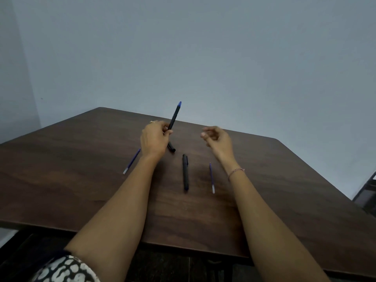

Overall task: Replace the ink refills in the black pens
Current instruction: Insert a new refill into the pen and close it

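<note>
Both bare forearms reach forward over the table's near edge. The left hand (153, 139) is raised, fingers pinched around a black pen barrel (173, 118) tilted upward. The right hand (218, 140) hovers empty, fingers loosely curled (a thin bracelet circles its wrist).

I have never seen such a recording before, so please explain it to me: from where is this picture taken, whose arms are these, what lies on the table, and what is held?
There is no machine here. A person wears one camera on the head, looking forward and down, so you see their own two bare arms. The left hand holds a black pen barrel tilted upward, with a blue end at the top. The right hand is raised beside it, fingers loosely curled, holding nothing that I can see. On the brown table lie a whole black pen, a short black piece just beyond the left hand, probably a pen cap, and two thin blue refills: one left of the left arm, one beside the right forearm.
</note>
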`<action>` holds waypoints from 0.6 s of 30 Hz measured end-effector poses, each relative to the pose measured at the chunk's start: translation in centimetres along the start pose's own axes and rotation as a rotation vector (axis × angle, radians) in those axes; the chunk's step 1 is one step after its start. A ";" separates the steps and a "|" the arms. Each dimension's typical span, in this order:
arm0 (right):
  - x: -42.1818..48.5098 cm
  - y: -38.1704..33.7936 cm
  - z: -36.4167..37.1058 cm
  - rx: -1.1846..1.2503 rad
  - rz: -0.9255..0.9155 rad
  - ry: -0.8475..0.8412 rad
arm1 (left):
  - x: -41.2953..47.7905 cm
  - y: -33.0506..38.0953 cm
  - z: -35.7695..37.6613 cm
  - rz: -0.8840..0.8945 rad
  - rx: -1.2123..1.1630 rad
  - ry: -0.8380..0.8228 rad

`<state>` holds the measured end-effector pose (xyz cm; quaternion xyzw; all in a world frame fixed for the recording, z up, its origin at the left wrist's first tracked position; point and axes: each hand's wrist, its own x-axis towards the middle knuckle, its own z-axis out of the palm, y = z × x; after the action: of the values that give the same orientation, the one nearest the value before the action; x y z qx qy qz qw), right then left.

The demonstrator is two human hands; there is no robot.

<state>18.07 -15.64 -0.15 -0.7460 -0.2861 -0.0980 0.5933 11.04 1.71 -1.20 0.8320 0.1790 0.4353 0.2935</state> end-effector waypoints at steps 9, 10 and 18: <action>0.4 -0.9 4.9 -0.738 -0.238 -0.196 | -0.5 0.0 0.5 0.000 0.003 0.038; 0.5 -1.0 5.5 -0.782 -0.266 -0.207 | -0.5 0.0 0.5 0.000 -0.003 0.044; 1.8 -0.4 9.2 -0.905 -0.213 -0.357 | -0.4 -0.1 0.5 -0.014 -0.029 0.070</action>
<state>17.53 -6.36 -1.50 -0.9006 -0.3865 -0.1432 0.1383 11.19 1.35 -1.73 0.8108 0.1885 0.4646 0.3020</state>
